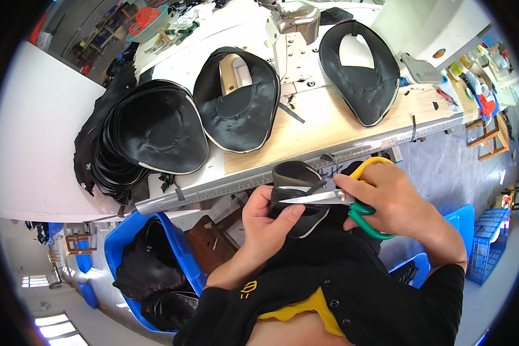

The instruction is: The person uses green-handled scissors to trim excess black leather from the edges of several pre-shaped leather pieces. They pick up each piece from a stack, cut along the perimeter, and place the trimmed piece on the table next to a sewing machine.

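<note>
Below the table's front edge, my left hand pinches a black leather piece with a pale edge, thumb and fingers closed on it. From the right, my right hand grips scissors with one yellow and one green handle loop. Their blades lie across the leather piece and point left, toward my left thumb. How far the blades are parted I cannot tell. A narrow dark strip sticks out over the blades. Part of the leather hangs hidden behind my hand and the blades.
A stack of black leather pieces lies at the table's left. Single pieces rest at its middle and right. A metal ruler runs along the front edge. Below left stands a blue bin with black pieces inside.
</note>
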A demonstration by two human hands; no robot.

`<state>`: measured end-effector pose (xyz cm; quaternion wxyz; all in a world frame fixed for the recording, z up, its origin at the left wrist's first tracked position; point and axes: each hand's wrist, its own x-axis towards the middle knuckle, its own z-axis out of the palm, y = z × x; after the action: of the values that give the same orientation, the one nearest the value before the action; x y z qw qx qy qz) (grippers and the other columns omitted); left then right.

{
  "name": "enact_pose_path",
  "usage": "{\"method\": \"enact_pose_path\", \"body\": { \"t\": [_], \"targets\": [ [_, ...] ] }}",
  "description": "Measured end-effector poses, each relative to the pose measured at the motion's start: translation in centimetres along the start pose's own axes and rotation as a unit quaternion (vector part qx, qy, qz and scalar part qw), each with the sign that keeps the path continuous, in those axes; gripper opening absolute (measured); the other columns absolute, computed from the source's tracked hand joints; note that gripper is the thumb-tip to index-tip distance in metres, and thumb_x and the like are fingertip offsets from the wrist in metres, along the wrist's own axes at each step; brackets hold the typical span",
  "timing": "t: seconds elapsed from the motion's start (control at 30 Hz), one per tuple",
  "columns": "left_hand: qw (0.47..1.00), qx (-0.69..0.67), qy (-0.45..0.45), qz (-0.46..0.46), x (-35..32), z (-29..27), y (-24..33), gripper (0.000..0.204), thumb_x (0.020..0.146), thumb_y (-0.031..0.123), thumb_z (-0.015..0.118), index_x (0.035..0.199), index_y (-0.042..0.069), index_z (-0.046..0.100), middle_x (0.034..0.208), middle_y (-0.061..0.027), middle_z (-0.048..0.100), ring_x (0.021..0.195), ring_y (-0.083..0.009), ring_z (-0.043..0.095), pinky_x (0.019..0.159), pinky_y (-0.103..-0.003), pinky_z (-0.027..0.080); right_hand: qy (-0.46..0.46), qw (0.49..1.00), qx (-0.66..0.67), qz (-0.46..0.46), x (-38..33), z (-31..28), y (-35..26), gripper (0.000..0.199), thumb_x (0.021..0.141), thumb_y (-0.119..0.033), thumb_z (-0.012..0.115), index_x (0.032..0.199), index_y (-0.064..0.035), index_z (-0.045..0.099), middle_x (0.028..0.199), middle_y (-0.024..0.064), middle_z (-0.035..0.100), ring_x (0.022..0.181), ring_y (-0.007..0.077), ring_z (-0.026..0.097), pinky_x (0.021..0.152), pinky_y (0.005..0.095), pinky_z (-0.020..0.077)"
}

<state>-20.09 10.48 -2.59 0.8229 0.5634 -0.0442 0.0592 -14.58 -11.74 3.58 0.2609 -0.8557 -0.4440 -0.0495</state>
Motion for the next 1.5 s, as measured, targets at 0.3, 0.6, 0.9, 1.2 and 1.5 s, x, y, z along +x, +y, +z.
{"method": "enact_pose_path", "body": {
  "t": [0.3,0.6,0.9,1.2,1.5],
  "targets": [
    [0.999,0.024,0.005,0.021,-0.1,0.5,-0.3,0.019,0.082,0.001,0.066,0.096,0.002,0.053,0.094,-0.0034,0.061,0.086,-0.0058,0.054,0.078,-0.022,0.044,0.012,1.0,0.008,-0.017,0.1,-0.2,0.4,0.072,0.054,-0.033,0.08,0.115,-0.0055,0.055,0.075,0.0076,0.054,0.065,0.027,0.053,0.06,0.0374,0.0434],
    [0.998,0.062,-0.002,0.013,-0.1,0.3,-0.5,0.02,0.082,0.001,0.065,0.099,0.001,0.053,0.094,-0.0033,0.061,0.085,-0.0058,0.054,0.076,-0.022,0.045,-0.011,1.0,0.004,0.003,-0.3,-0.5,0.1,0.062,0.06,-0.028,0.078,0.113,-0.0033,0.055,0.079,0.0084,0.06,0.066,0.0264,0.058,0.061,0.0359,0.0482],
    [0.998,0.067,-0.019,-0.009,-0.1,0.4,-0.6,0.018,0.083,0.002,0.064,0.097,0.001,0.052,0.093,-0.0035,0.061,0.083,-0.0061,0.055,0.076,-0.022,0.045,-0.005,0.999,0.025,0.034,-0.4,0.7,0.6,0.066,0.057,-0.028,0.08,0.114,-0.0043,0.056,0.077,0.0073,0.059,0.065,0.027,0.057,0.056,0.0359,0.0457],
    [0.996,-0.069,0.039,-0.035,0.4,-0.1,-0.7,0.019,0.083,0.0,0.063,0.097,0.003,0.05,0.096,-0.0049,0.062,0.086,-0.0086,0.057,0.08,-0.025,0.047,0.032,0.999,-0.026,0.001,-0.1,0.3,0.7,0.07,0.053,-0.03,0.08,0.114,-0.0052,0.056,0.074,0.0047,0.056,0.066,0.026,0.054,0.061,0.038,0.0445],
    [0.991,-0.116,0.044,-0.054,0.5,-0.5,-0.5,0.025,0.082,0.0,0.064,0.102,0.003,0.05,0.099,-0.0067,0.062,0.09,-0.0125,0.059,0.084,-0.029,0.048,0.031,0.999,-0.013,0.041,-0.9,1.3,0.9,0.071,0.054,-0.031,0.08,0.115,-0.0038,0.055,0.078,0.0071,0.057,0.07,0.0268,0.056,0.063,0.0358,0.0446]
  ]
}}
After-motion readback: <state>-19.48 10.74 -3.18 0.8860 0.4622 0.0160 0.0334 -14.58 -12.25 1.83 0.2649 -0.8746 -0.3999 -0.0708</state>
